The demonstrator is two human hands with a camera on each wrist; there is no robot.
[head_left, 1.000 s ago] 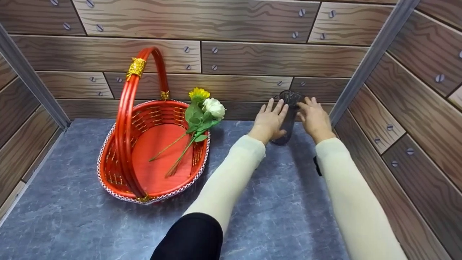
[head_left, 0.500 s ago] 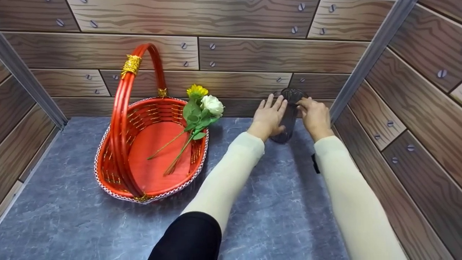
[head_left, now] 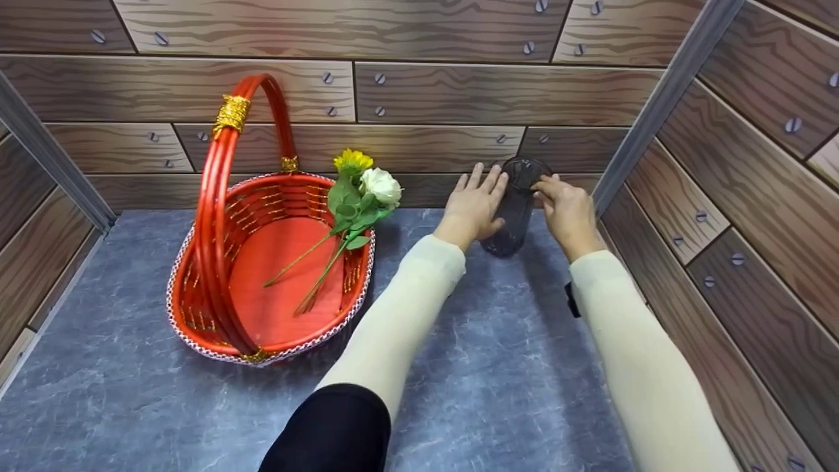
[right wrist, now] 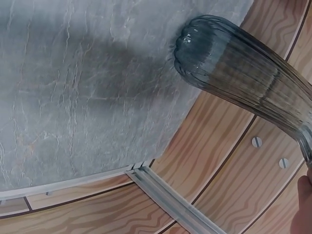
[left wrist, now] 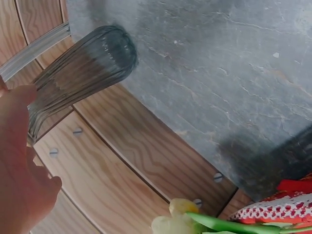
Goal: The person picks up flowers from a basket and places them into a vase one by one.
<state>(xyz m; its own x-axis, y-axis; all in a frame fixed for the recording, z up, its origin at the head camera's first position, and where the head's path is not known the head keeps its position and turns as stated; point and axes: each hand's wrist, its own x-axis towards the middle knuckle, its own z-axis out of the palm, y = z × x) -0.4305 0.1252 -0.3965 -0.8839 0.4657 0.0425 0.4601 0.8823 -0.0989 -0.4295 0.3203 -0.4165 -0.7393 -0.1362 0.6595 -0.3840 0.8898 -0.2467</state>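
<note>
A dark, see-through ribbed glass vase (head_left: pixel 510 219) stands on the grey surface near the back wall, and its flared rim faces up. My right hand (head_left: pixel 567 213) pinches the right side of this rim between thumb and fingertips. To the left of the vase is my left hand (head_left: pixel 473 206), its fingers straight and spread; whether it touches the glass I cannot tell. The left wrist view shows that hand (left wrist: pixel 24 165) by the vase's upper end (left wrist: pixel 44 105). In the right wrist view the vase (right wrist: pixel 243 73) is large, while only a bit of the right hand (right wrist: pixel 303 204) shows.
A red woven basket (head_left: pixel 275 354) with a tall arched handle stands to the left. A white rose (head_left: pixel 381 186) and a yellow flower (head_left: pixel 352 159) lie over its right rim, stems inside. Wood-patterned walls (head_left: pixel 432 98) enclose the back and sides of the grey surface (head_left: pixel 498 367).
My right fingers have gone from spread beside the vase to pinching its rim. The left hand has drawn slightly left, away from the vase. The head view has shifted a little.
</note>
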